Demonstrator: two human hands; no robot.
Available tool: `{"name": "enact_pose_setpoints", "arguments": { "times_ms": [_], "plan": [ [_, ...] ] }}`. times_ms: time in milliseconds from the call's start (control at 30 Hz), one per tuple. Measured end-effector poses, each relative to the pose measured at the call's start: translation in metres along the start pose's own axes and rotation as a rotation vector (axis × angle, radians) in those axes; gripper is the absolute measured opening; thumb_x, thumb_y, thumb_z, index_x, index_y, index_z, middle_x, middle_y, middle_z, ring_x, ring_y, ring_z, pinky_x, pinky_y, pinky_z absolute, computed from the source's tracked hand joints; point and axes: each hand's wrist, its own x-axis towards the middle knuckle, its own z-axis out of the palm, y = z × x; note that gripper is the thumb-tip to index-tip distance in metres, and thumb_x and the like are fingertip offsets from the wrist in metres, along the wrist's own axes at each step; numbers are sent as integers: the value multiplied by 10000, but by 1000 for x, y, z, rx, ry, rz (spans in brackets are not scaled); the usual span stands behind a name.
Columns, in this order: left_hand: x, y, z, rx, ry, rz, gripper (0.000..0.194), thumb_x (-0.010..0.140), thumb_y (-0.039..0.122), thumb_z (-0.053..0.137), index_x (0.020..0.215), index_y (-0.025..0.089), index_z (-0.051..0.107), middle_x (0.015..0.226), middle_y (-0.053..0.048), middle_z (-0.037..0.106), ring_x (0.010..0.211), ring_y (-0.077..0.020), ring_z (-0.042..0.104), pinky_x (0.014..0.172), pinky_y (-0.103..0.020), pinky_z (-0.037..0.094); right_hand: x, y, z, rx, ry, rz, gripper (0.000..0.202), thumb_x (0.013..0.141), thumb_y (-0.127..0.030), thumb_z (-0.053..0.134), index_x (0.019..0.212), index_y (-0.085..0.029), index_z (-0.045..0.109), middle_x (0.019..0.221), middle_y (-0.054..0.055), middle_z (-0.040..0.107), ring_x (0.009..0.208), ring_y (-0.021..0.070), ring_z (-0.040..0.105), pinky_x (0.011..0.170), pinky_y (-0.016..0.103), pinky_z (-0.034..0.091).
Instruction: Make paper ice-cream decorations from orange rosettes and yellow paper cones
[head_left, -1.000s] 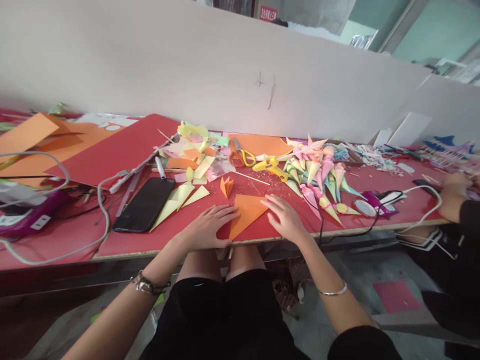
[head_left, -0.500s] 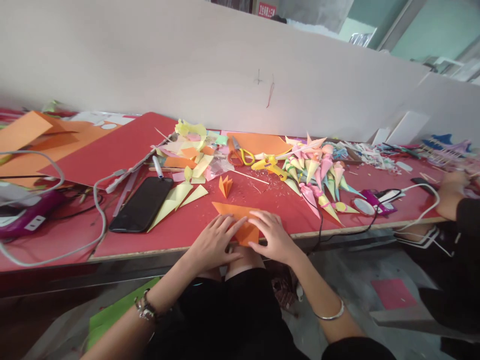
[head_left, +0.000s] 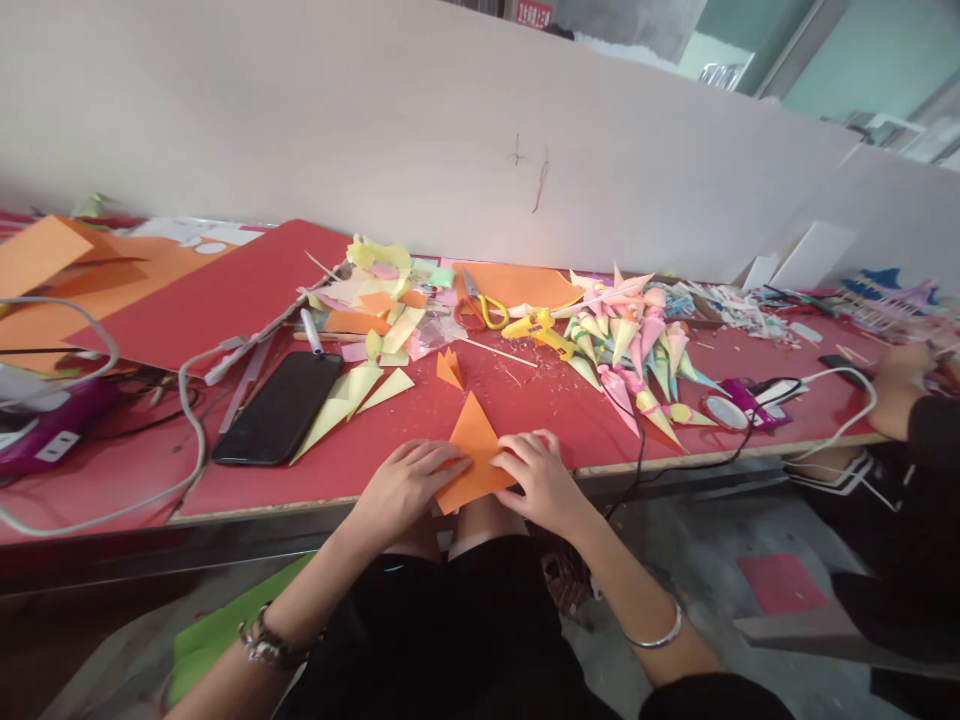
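A folded orange sheet of paper (head_left: 474, 452) lies at the table's front edge, its point toward the wall and its near end reaching over the edge. My left hand (head_left: 411, 487) grips its left side, fingertips on top and the thumb mostly hidden. At the right side, my right hand (head_left: 541, 478) pinches the paper with curled fingers. Just beyond the point stands a small pleated orange paper piece (head_left: 450, 369). Pale yellow paper pieces (head_left: 341, 400) lie to the left, beside a black phone (head_left: 277, 410).
Behind are scissors (head_left: 486, 308), a yellow glue gun (head_left: 538, 330) and a heap of pastel paper cones (head_left: 630, 340). White cables (head_left: 201, 420) cross the left side. A large red sheet (head_left: 217, 290) lies at the back left. Another person's arm (head_left: 900, 390) is at far right.
The orange paper has turned, so its point now faces the wall instead of left. Both hands have shifted from lying flat on it to gripping its two sides.
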Motion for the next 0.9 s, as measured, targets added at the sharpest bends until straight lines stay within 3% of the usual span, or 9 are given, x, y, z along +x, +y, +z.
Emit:
{"name": "enact_pose_setpoints", "arguments": {
  "times_ms": [133,233,333,500,733,900],
  "plan": [
    [-2,-7,1,-78,9,6,477,733,46,396,1131,258,554,1169,-31,571,1040,-188,530,897,-361,420,2,8,3,63,-5,-70,330,740,-236,583,1068,-252,555,1148,43,542,1068,184,447,994,403,203],
    [-4,-7,3,-49,54,21,353,785,114,423,1063,243,598,1082,-38,617,963,-188,562,828,-336,454,5,8,3,71,4,-57,280,754,-247,580,1033,-270,583,1094,27,567,1019,175,472,995,407,196],
    [-7,-5,6,0,122,-2,249,845,245,429,995,235,628,956,-41,654,830,-178,586,713,-303,473,11,4,1,80,30,-24,178,788,-271,557,956,-268,615,997,17,594,937,162,494,959,393,229],
    [-8,-5,9,49,207,-154,269,855,332,420,805,204,650,787,-33,644,706,-153,569,626,-266,446,23,0,7,131,105,54,125,792,-323,561,784,-226,639,833,5,601,805,142,499,819,317,330],
    [-5,-5,7,158,175,-251,308,831,378,457,623,177,563,626,-30,581,628,-163,541,579,-279,404,32,3,14,253,158,181,167,741,-347,613,728,-181,618,846,25,604,760,150,513,720,281,381],
    [-9,-10,7,94,172,-187,266,833,353,457,658,182,561,694,-26,603,672,-163,535,600,-270,396,27,7,8,300,88,93,88,751,-283,613,803,-222,648,884,11,586,813,150,503,777,294,371]
  ]
}}
